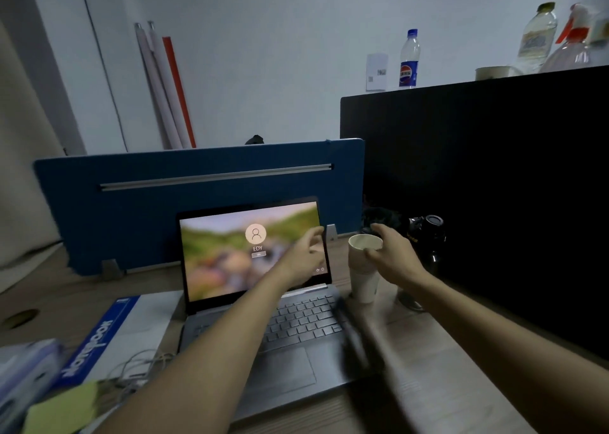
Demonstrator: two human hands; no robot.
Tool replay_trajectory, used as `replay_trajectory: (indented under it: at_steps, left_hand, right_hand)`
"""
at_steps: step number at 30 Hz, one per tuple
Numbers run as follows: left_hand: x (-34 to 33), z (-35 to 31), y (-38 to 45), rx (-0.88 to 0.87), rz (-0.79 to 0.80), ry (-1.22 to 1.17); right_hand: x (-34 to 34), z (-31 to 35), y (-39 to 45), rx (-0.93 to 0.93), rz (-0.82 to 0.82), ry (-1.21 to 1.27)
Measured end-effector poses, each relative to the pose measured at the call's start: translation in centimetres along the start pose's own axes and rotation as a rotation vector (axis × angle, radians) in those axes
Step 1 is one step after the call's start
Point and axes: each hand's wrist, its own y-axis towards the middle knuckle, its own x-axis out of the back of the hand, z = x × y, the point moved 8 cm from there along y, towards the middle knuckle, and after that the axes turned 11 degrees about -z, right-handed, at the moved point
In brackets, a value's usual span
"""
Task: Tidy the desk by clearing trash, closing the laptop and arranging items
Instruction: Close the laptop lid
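The cup (364, 269), a white paper one that looked to be a stack of two nested, stood upright on the worktop (428, 351) just to the right of the open laptop (263, 302), level with the lower right corner of its lit screen. The right hand (392, 252) was seen at the cup's right side near the rim, its fingers (372, 254) curled loosely about the rim but not clearly clamped; whether the cup was yet gripped could not be told because of blur. The cup therefore lay directly to the left of those fingers, its long axis vertical, so a sideways wrap from the right was judged to be the fitting approach. The left hand (304, 259) was spread open and empty in front of the screen's right edge, fingers pointing up and to the right, nothing held; it lay left of the cup with a small gap between. The right hand was judged the nearer to the cup, the left the nearer to the laptop lid. The lid was still up, tilted back toward the blue divider (131, 209). A dark blurred object (354, 338) lay along the laptop's right edge below the cup and could not be identified.
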Motion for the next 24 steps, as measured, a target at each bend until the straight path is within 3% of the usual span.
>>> replay_trajectory:
  at_steps: [7, 12, 24]
  left_hand:
    - [12.4, 2.8, -0.5, 0.001, -0.192, 0.151]
    - [18.8, 4.5, -1.5, 0.034, -0.229, 0.265]
    - [19.9, 11.1, -10.7, 0.16, 0.071, 0.414]
  right_hand:
    - [-1.1, 6.3, -0.7, 0.236, 0.006, 0.006]
    - [-4.5, 9.6, -1.2, 0.305, 0.094, -0.017]
    - [-12.9, 13.7, -5.8, 0.349, 0.288, 0.017]
